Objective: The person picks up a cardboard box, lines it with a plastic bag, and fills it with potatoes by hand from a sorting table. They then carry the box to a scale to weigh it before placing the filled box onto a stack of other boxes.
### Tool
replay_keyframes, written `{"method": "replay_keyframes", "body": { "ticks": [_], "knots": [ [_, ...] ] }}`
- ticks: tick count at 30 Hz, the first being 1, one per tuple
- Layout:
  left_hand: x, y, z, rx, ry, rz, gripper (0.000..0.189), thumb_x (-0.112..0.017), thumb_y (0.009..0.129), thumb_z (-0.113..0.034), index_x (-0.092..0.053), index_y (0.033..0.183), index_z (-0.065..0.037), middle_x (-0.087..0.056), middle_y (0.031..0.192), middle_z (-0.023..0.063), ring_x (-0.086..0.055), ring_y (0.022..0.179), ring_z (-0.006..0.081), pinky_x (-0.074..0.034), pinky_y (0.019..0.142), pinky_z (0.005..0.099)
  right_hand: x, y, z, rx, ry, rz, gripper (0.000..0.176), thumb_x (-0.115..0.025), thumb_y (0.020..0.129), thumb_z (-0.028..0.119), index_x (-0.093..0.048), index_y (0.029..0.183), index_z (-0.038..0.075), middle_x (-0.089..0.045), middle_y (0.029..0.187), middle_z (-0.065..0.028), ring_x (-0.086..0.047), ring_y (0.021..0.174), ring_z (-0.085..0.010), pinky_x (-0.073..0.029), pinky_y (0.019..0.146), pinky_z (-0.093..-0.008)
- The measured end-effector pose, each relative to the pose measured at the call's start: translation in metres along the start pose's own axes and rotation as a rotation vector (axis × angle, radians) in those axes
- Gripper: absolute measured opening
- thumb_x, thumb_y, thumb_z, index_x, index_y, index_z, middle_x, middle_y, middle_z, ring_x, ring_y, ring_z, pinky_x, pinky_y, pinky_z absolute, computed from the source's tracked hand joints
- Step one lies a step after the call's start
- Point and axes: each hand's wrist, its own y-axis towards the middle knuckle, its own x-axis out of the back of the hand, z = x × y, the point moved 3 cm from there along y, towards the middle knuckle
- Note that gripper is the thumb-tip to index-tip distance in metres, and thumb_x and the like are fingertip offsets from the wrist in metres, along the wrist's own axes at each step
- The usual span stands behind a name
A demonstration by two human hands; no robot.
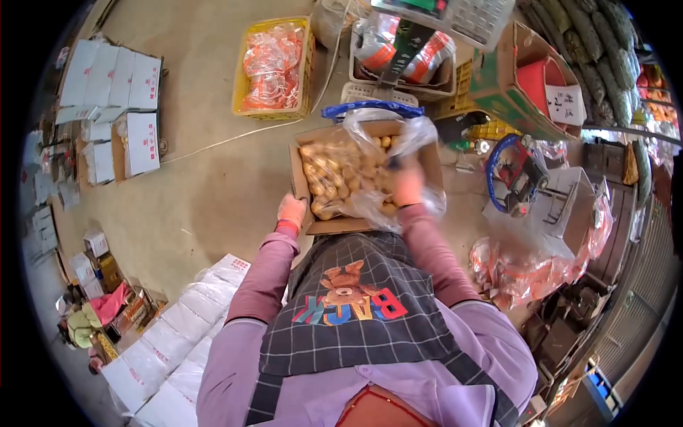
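An open cardboard box (pixel 337 227) stands in front of my body, filled with small round yellow-brown produce (pixel 338 171) partly under clear plastic. My left hand (pixel 292 211), in an orange glove, grips the box's left edge. Over the right part of the box, my right hand (pixel 407 186) is smeared by motion, close to the loose clear plastic liner (pixel 420 139); its fingers cannot be made out. A dark, blurred spot shows near its fingertips. Behind the box is a blue-rimmed scale part (pixel 373 109).
A yellow crate (pixel 309 64) of orange-and-clear bags is beyond the box. A scale display (pixel 455 18) rises at the top. White cartons (pixel 167 341) are stacked at lower left, others (pixel 142 142) at left. A blue-handled tape dispenser (pixel 501 174) lies right. A person (pixel 85 320) is at far left.
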Motion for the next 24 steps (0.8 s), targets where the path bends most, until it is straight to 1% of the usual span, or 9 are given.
{"method": "replay_keyframes", "body": {
  "ticks": [1, 4, 8, 10, 12, 14, 16, 20, 24],
  "knots": [
    [-0.001, -0.008, -0.005, -0.009, -0.005, -0.131, 0.041, -0.062, 0.079, -0.033, -0.065, 0.104, -0.001, -0.065, 0.101, 0.0265, -0.062, 0.097, 0.0433, -0.049, 0.085, 0.0475, -0.095, -0.017, -0.034, 0.120, -0.298, 0.222, 0.026, -0.058, 0.083, 0.022, -0.068, 0.098, 0.004, -0.069, 0.083, -0.0192, -0.068, 0.079, -0.0350, -0.054, 0.071, -0.0452],
    [-0.004, -0.015, -0.006, -0.038, -0.029, -0.288, 0.045, -0.064, 0.076, -0.031, -0.062, 0.110, -0.002, -0.064, 0.105, 0.0252, -0.061, 0.100, 0.0429, -0.049, 0.086, 0.0468, -0.040, -0.099, 0.074, 0.461, -0.202, 0.856, 0.041, -0.061, 0.081, 0.032, -0.066, 0.112, 0.007, -0.068, 0.103, -0.0203, -0.065, 0.097, -0.0367, -0.050, 0.088, -0.0441],
    [-0.011, -0.006, 0.017, 0.025, -0.177, -0.153, 0.031, -0.061, 0.080, -0.024, -0.068, 0.101, -0.003, -0.066, 0.101, 0.0264, -0.061, 0.097, 0.0441, -0.050, 0.084, 0.0476, 0.120, -0.040, 0.068, 0.115, 0.259, 0.054, 0.046, -0.070, 0.081, 0.024, -0.060, 0.120, 0.001, -0.064, 0.112, -0.0202, -0.060, 0.104, -0.0348, -0.048, 0.090, -0.0402],
    [-0.025, 0.021, 0.038, -0.220, 0.161, 0.323, 0.034, -0.060, 0.081, -0.027, -0.070, 0.099, 0.000, -0.065, 0.100, 0.0270, -0.063, 0.099, 0.0426, -0.050, 0.083, 0.0479, 0.151, 0.002, 0.010, -0.005, -0.121, -0.044, 0.046, -0.065, 0.086, 0.027, -0.058, 0.123, 0.002, -0.063, 0.113, -0.0203, -0.061, 0.102, -0.0351, -0.050, 0.085, -0.0415],
    [-0.034, 0.025, 0.045, -0.197, 0.162, 0.158, 0.040, -0.055, 0.084, -0.034, -0.071, 0.101, -0.001, -0.066, 0.100, 0.0257, -0.067, 0.096, 0.0372, -0.051, 0.082, 0.0485, 0.142, 0.032, -0.081, 0.092, -0.847, 0.350, 0.047, -0.056, 0.091, 0.027, -0.053, 0.132, 0.004, -0.060, 0.123, -0.0211, -0.063, 0.105, -0.0338, -0.052, 0.085, -0.0418],
    [-0.073, 0.061, 0.067, -0.223, 0.286, 0.226, 0.039, -0.054, 0.082, -0.034, -0.072, 0.098, -0.003, -0.068, 0.101, 0.0237, -0.066, 0.096, 0.0392, -0.050, 0.086, 0.0481, 0.080, 0.073, -0.234, 0.298, -0.738, 0.530, 0.051, -0.048, 0.092, 0.041, -0.055, 0.128, 0.005, -0.063, 0.117, -0.0233, -0.061, 0.110, -0.0361, -0.049, 0.090, -0.0482],
    [-0.006, 0.018, 0.019, -0.297, 0.234, 0.267, 0.039, -0.049, 0.085, -0.035, -0.072, 0.101, -0.008, -0.069, 0.101, 0.0208, -0.067, 0.094, 0.0376, -0.051, 0.084, 0.0483, 0.112, 0.050, -0.112, 0.112, -0.866, 0.669, 0.044, -0.050, 0.090, 0.041, -0.064, 0.117, 0.009, -0.065, 0.112, -0.0217, -0.064, 0.098, -0.0382, -0.053, 0.079, -0.0477],
    [0.026, 0.021, 0.035, -0.307, 0.010, 0.318, 0.046, -0.050, 0.085, -0.047, -0.068, 0.109, -0.012, -0.067, 0.108, 0.0202, -0.065, 0.102, 0.0374, -0.050, 0.087, 0.0487, 0.090, 0.047, -0.178, 0.489, -0.969, 0.446, 0.020, -0.060, 0.079, 0.020, -0.073, 0.088, 0.008, -0.069, 0.094, -0.0165, -0.067, 0.087, -0.0327, -0.055, 0.071, -0.0429],
    [0.056, 0.068, 0.086, -0.469, -0.085, 0.582, 0.049, -0.053, 0.084, -0.051, -0.067, 0.112, -0.014, -0.067, 0.110, 0.0187, -0.063, 0.103, 0.0381, -0.048, 0.087, 0.0456, 0.121, -0.023, -0.045, 0.092, -0.798, 0.464, 0.045, -0.061, 0.081, 0.039, -0.064, 0.114, 0.010, -0.068, 0.099, -0.0191, -0.064, 0.094, -0.0377, -0.051, 0.079, -0.0493]
  ]
}}
